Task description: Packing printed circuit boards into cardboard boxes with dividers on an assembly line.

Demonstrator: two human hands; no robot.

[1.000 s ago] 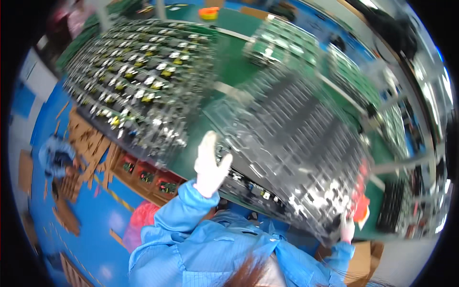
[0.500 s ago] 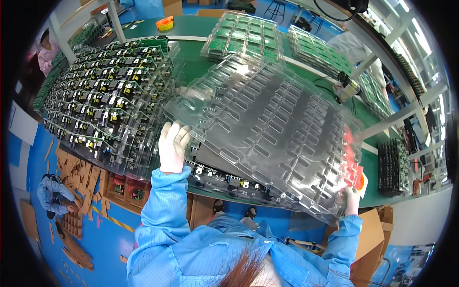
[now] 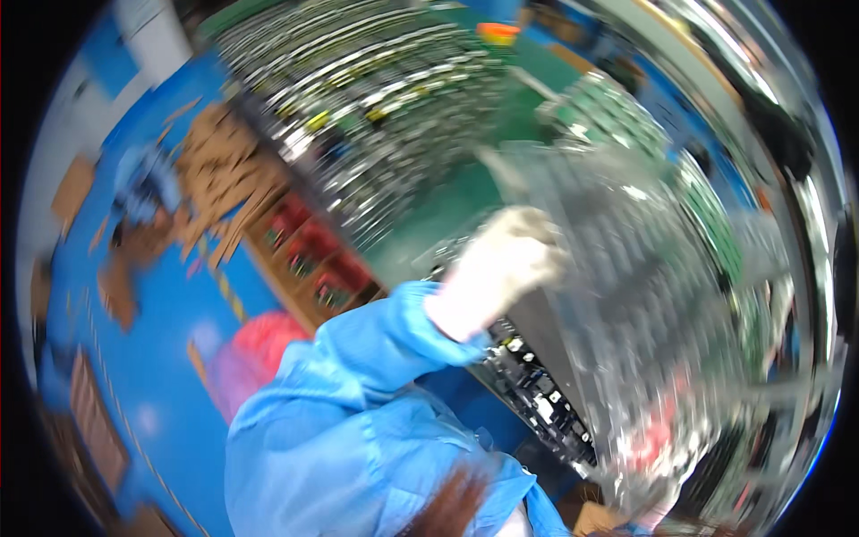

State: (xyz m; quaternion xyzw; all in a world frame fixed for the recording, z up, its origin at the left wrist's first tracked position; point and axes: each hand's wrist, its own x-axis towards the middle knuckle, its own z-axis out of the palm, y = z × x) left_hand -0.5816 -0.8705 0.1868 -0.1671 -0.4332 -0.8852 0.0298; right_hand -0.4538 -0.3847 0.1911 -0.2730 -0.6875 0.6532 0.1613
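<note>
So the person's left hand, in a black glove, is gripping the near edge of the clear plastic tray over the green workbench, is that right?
Not quite: the glove is white, not black. The head view shows the left hand in a white glove gripping the edge of the clear plastic tray over the green workbench.

White glove point(image 3: 501, 264); blue sleeve point(image 3: 376, 345); clear plastic tray point(image 3: 644, 295); green table point(image 3: 465, 192); blue floor point(image 3: 152, 295).
</note>
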